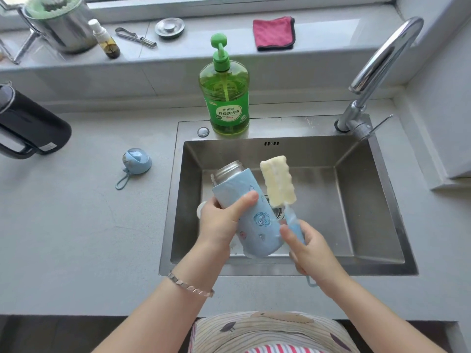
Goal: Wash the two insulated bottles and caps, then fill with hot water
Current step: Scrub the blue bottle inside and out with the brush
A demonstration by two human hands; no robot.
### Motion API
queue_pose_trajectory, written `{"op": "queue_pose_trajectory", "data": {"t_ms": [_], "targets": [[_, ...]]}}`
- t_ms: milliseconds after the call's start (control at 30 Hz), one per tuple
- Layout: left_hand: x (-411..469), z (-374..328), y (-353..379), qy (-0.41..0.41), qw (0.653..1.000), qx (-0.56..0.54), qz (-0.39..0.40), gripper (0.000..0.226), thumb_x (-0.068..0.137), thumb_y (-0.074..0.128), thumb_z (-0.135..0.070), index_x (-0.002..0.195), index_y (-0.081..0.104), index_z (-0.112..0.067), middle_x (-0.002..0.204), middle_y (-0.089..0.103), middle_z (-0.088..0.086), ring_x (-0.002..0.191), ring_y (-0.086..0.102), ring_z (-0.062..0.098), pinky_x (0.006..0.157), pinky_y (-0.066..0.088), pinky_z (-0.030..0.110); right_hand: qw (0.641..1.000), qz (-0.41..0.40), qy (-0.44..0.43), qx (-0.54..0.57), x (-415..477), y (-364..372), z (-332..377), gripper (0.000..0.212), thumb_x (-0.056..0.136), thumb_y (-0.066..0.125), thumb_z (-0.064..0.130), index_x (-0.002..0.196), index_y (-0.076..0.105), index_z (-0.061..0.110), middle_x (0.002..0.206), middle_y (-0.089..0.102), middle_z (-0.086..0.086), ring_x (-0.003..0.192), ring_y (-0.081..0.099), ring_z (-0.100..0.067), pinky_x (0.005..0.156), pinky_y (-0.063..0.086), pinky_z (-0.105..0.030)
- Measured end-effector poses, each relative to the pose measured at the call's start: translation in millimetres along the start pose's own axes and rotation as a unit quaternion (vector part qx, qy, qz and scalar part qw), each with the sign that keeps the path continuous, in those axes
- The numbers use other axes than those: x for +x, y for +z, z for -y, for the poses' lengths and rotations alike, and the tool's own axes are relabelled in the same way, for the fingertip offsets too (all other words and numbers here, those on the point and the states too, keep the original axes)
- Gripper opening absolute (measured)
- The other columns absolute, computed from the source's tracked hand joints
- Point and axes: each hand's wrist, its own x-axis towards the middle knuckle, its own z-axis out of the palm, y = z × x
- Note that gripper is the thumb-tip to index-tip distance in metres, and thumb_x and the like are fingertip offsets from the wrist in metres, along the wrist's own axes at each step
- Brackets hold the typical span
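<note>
I've got the blue bottle (257, 220) tilted over the sink (382, 270), left hand (219, 220) wrapped round its mid-body; right hand (309, 248) clamps the sponge brush (277, 180) handle. Bottle looks rigid, likely slick when wet, so grip the sleeve. Count: 1 blue bottle, 1 blue cap (136, 160) on the worktop left of the sink, 1 black bottle (28, 123) at the left edge.

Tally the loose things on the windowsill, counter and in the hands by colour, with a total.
Blue: 3, bottle, cap, sponge brush
Green: 1, dish soap
Pink: 1, cloth
Black: 1, kettle
Metal: 3, pot, peeler, sink plug
Clear and brown: 1, small bottle
Total: 10
</note>
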Motion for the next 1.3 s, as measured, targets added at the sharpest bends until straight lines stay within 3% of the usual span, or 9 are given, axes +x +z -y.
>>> {"op": "queue_pose_trajectory", "data": {"t_ms": [67, 167, 367, 567, 733, 833, 1100, 1200, 1300], "targets": [[0.1, -0.5, -8.2, 0.053, 0.996, 0.078, -0.008, 0.067, 0.035, 0.082, -0.039, 0.097, 0.064, -0.019, 0.092, 0.072, 0.002, 0.086, 0.069, 0.018, 0.072, 0.058, 0.036, 0.995, -0.034, -0.06, -0.068, -0.4, -13.1, 0.3, 0.025, 0.093, 0.04, 0.037, 0.087, 0.057, 0.019, 0.065, 0.057, 0.006, 0.039, 0.045, 0.001, 0.041, 0.034, -0.01], [0.2, -3.3, -20.3, 0.1, 0.976, 0.195, -0.002, 0.052, 0.048, 0.086, -0.03, 0.093, 0.062, -0.027, 0.083, 0.07, -0.008, 0.073, 0.066, 0.003, 0.064, 0.055, 0.028, 0.966, -0.047, -0.163, -0.193, -7.9, -35.2, 8.9, 0.037, 0.093, 0.031, 0.055, 0.083, 0.056, 0.03, 0.055, 0.042, 0.004, 0.046, 0.036, -0.006, 0.046, 0.026, -0.018], [-6.2, -8.8, -17.7, 0.099, 0.939, 0.327, 0.041, 0.04, 0.058, 0.085, -0.033, 0.087, 0.058, -0.033, 0.082, 0.066, -0.015, 0.075, 0.062, -0.001, 0.062, 0.05, 0.023, 0.819, -0.066, -0.279, -0.497, -12.7, -33.9, 23.7, 0.029, 0.092, 0.023, 0.05, 0.073, 0.03, 0.029, 0.041, 0.024, 0.006, 0.04, 0.027, -0.014, 0.038, 0.018, -0.019], [-2.3, -15.9, -26.5, 0.145, 0.881, 0.45, -0.014, 0.047, 0.054, 0.08, -0.041, 0.092, 0.054, -0.036, 0.087, 0.062, -0.012, 0.079, 0.059, 0.007, 0.069, 0.051, 0.032, 0.816, -0.032, -0.212, -0.537, -9.5, -39.3, 26.9, 0.037, 0.096, 0.027, 0.045, 0.064, 0.02, 0.027, 0.043, 0.028, 0.005, 0.047, 0.033, -0.022, 0.043, 0.021, -0.025], [-6.0, -12.4, -15.6, 0.226, 0.815, 0.533, -0.019, 0.054, 0.054, 0.077, -0.043, 0.099, 0.05, -0.032, 0.087, 0.051, -0.013, 0.087, 0.051, 0.013, 0.064, 0.042, 0.028, 0.876, -0.025, -0.17, -0.451, -14.4, -26.0, 34.3, 0.041, 0.095, 0.035, 0.038, 0.059, 0.029, 0.023, 0.045, 0.036, 0.002, 0.048, 0.033, -0.015, 0.049, 0.023, -0.032], [-2.9, -11.5, -17.3, 0.226, 0.808, 0.543, -0.038, 0.059, 0.055, 0.076, -0.043, 0.107, 0.049, -0.034, 0.091, 0.05, -0.013, 0.09, 0.05, 0.014, 0.065, 0.04, 0.029, 0.896, -0.029, -0.142, -0.419, -18.5, -24.7, 35.9, 0.044, 0.095, 0.036, 0.039, 0.055, 0.03, 0.022, 0.049, 0.046, 0.01, 0.048, 0.033, -0.013, 0.049, 0.023, -0.031], [-6.5, -1.3, -22.1, 0.246, 0.73, 0.637, -0.039, 0.073, 0.063, 0.071, -0.045, 0.127, 0.041, -0.032, 0.114, 0.048, -0.014, 0.101, 0.045, 0.014, 0.068, 0.033, 0.025, 0.869, -0.031, -0.075, -0.488, -21.1, -21.0, 49.7, 0.048, 0.097, 0.032, 0.043, 0.055, 0.031, 0.019, 0.049, 0.038, 0.002, 0.052, 0.036, -0.013, 0.05, 0.025, -0.03], [-1.7, -3.7, -29.8, 0.264, 0.728, 0.628, -0.078, 0.07, 0.06, 0.073, -0.042, 0.123, 0.046, -0.03, 0.11, 0.051, -0.011, 0.096, 0.048, 0.016, 0.064, 0.029, 0.026, 0.855, -0.023, -0.052, -0.515, -27.8, -24.0, 50.4, 0.048, 0.097, 0.029, 0.045, 0.056, 0.031, 0.019, 0.05, 0.039, 0.001, 0.053, 0.038, -0.013, 0.051, 0.027, -0.03], [-1.1, 6.3, -27.9, 0.338, 0.676, 0.651, -0.066, 0.074, 0.04, 0.081, -0.034, 0.109, 0.06, -0.019, 0.094, 0.061, -0.004, 0.079, 0.056, 0.023, 0.057, 0.033, 0.026, 0.848, -0.029, -0.05, -0.526, -23.5, -22.3, 56.6, 0.048, 0.097, 0.029, 0.045, 0.056, 0.032, 0.02, 0.052, 0.041, 0.003, 0.056, 0.041, -0.015, 0.051, 0.028, -0.03]]}}
